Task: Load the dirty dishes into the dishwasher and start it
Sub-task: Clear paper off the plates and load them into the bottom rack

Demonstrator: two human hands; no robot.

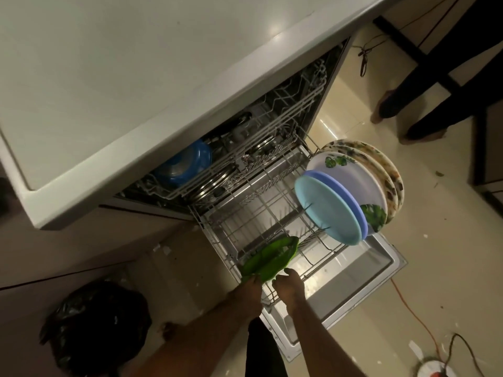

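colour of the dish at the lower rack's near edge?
Bright green leaf-shaped plate; it shows best in the head view.

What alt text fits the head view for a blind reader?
The left hand and right hand hold a green plate at the near end of the lower dishwasher rack. Plates stand on edge at its right; a blue bowl sits in the upper rack.

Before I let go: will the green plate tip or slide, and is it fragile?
Probably light and stiff: the left hand and right hand hold the green plate by one edge without sag. It looks plastic, likely not fragile. It leans low across the lower rack, unlike the upright light blue plate; it may slide.
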